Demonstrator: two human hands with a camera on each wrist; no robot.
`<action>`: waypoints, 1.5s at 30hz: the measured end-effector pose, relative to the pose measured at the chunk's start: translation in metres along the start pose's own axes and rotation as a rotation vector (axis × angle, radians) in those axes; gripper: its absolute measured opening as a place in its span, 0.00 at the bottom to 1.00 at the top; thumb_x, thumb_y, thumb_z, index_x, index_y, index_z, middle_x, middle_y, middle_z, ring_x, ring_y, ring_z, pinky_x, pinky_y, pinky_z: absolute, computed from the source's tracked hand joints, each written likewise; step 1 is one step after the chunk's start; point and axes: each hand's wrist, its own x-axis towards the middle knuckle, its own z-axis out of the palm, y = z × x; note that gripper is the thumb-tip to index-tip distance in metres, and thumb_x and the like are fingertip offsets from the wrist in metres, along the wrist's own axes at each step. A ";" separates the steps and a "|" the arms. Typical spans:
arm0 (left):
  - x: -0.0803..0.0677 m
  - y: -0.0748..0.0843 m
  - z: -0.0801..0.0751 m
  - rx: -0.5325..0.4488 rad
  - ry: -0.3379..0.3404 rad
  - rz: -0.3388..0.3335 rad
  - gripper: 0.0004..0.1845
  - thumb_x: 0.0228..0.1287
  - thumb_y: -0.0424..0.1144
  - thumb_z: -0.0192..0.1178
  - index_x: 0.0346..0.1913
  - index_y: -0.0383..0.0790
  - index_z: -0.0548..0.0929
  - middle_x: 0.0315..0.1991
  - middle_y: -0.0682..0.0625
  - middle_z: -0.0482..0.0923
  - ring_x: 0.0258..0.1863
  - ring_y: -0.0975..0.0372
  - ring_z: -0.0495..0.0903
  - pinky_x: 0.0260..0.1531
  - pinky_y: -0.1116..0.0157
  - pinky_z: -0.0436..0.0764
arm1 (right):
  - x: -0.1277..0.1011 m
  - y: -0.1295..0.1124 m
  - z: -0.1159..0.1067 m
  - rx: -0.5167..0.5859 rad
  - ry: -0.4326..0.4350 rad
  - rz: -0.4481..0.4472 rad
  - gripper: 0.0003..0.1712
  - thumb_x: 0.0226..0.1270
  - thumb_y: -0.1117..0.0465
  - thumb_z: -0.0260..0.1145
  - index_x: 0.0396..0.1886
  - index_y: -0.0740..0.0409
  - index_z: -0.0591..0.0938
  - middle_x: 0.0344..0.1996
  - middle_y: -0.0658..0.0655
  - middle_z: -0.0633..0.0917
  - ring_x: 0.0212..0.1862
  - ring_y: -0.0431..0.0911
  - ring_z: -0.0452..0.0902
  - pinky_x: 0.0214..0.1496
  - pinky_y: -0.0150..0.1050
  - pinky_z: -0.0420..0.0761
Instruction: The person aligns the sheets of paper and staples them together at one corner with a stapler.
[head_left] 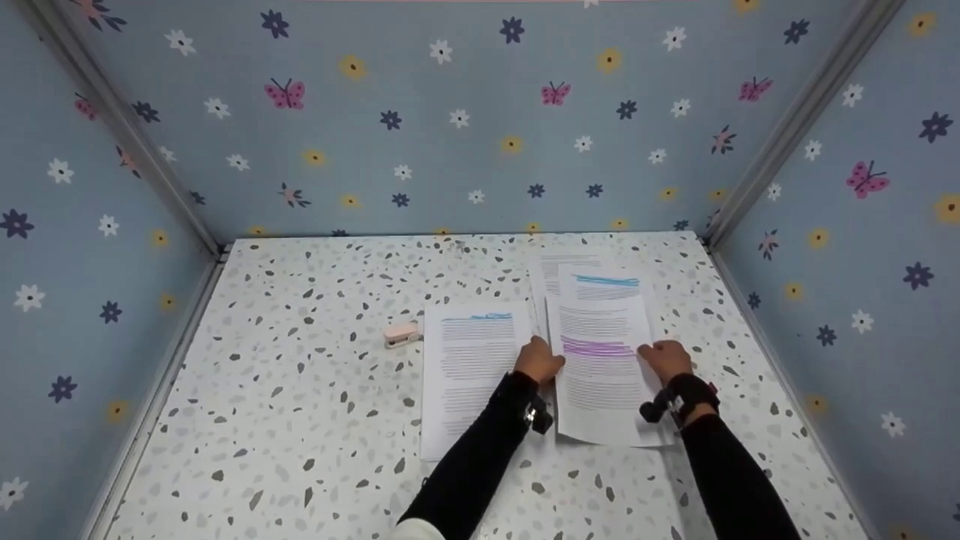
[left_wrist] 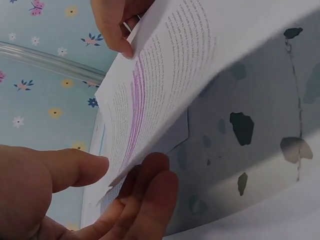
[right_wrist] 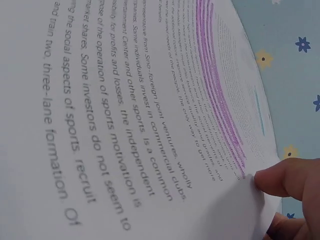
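Thin, limp printed sheet with purple-highlighted lines (head_left: 600, 352), lifted off the speckled terrazzo-pattern table (head_left: 300, 420), right of centre. Pinched at its left edge by left hand (head_left: 538, 360), at its right edge by right hand (head_left: 665, 358). Flat blue-headed page (head_left: 469, 367) just left; small pink stapler (head_left: 402, 334) beyond.

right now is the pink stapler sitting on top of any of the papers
No, the pink stapler lies on the bare table, just left of the left-hand sheet.

Pink stapler (head_left: 402, 334) beside blue-headed printed sheet (head_left: 469, 367)
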 end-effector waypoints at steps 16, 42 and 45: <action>0.001 -0.009 -0.018 0.000 0.029 0.009 0.18 0.61 0.35 0.67 0.17 0.40 0.72 0.21 0.48 0.78 0.23 0.57 0.77 0.26 0.65 0.76 | -0.005 -0.008 0.005 0.056 0.022 -0.043 0.26 0.73 0.56 0.62 0.48 0.82 0.78 0.46 0.77 0.82 0.44 0.64 0.78 0.47 0.51 0.78; -0.011 -0.008 -0.116 -0.286 -0.038 -0.011 0.14 0.70 0.33 0.62 0.24 0.37 0.77 0.30 0.41 0.82 0.26 0.55 0.87 0.33 0.57 0.87 | -0.012 -0.095 0.004 0.344 0.031 -0.046 0.19 0.71 0.55 0.67 0.47 0.70 0.86 0.29 0.53 0.82 0.33 0.47 0.70 0.37 0.38 0.68; -0.016 -0.009 -0.129 -0.301 -0.033 0.005 0.14 0.71 0.33 0.62 0.25 0.37 0.77 0.29 0.42 0.83 0.26 0.55 0.87 0.33 0.58 0.87 | -0.016 -0.106 0.006 0.371 0.023 -0.062 0.23 0.72 0.55 0.67 0.54 0.71 0.84 0.41 0.59 0.86 0.39 0.48 0.74 0.43 0.38 0.71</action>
